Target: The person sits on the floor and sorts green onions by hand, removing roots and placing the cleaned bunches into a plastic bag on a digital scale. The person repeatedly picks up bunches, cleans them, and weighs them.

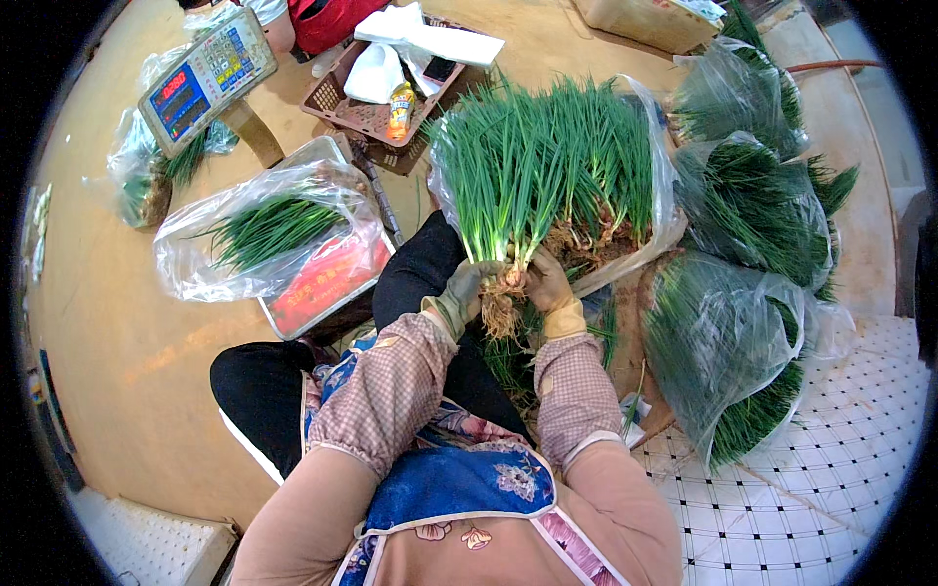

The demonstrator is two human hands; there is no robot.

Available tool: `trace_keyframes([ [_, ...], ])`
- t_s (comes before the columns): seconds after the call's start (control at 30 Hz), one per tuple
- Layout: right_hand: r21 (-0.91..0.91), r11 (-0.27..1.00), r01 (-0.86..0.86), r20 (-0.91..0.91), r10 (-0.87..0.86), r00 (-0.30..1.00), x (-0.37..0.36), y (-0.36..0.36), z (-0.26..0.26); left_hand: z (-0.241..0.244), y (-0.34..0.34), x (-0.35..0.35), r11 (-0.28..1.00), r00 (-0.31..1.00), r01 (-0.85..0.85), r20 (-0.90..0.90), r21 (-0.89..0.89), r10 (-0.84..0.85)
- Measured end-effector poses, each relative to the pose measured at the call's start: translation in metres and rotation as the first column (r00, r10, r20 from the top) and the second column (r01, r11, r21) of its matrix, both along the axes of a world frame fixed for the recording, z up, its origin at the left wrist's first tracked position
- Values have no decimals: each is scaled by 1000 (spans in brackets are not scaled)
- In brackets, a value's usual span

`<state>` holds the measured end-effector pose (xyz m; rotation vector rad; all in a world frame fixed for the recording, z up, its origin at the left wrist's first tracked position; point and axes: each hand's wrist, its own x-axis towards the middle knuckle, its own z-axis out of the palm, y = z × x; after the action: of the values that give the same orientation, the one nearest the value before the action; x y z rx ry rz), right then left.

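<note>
Between my two gloved hands is a bunch of scallions (498, 212), its green leaves pointing away from me and its pale bulbs and tangled roots (502, 315) towards me. My left hand (467, 289) grips the bunch at the left of the bulbs. My right hand (549, 282) closes round its right side, fingers partly hidden. Right behind the bunch, more scallions (601, 146) stand packed in an open clear plastic bag (663, 161), with soil on their roots. The held leaves lean against these and overlap them.
At the left a digital scale (209, 80) carries a bagged scallion bundle (278, 227) on its platform. Behind stands a brown plastic crate (330, 99) with white bags, a bottle (400, 110) and a phone (440, 69). Several bags of scallions (725, 351) line the right side. Another person (275, 29) is partly visible behind.
</note>
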<state>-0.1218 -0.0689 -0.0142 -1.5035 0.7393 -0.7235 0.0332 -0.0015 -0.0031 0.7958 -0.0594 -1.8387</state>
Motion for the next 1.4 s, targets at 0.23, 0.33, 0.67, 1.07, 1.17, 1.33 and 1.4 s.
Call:
trace_keyframes([
  [0.23, 510, 840, 186, 181, -316, 931, 12, 8, -6, -2, -4, 1, 995, 994, 59, -101, 83, -51],
  [0.33, 355, 834, 422, -240, -355, 904, 2, 6, -16, -12, -4, -7, 998, 999, 21, -40, 61, -18],
  [0.67, 402, 905, 139, -564, 125, 816, -36, 31, 20, -43, -5, -8, 981, 994, 8, 107, -194, 13],
  [1.07, 446, 658, 607, -345, -499, 795, 17, 12, 12, 5, 0, -13, 995, 947, -96, 309, 3, 90],
  [1.17, 299, 710, 638, -259, -583, 770, -10, 0, -24, 4, -4, -18, 999, 958, -47, 282, -10, 48],
  [1.33, 491, 566, 662, -266, -626, 733, -60, -23, 21, 9, -1, -9, 997, 964, -64, 256, -36, 71],
  [1.4, 435, 616, 657, -189, -651, 736, -62, -27, 33, 5, -2, -12, 997, 949, -67, 306, -36, 75],
])
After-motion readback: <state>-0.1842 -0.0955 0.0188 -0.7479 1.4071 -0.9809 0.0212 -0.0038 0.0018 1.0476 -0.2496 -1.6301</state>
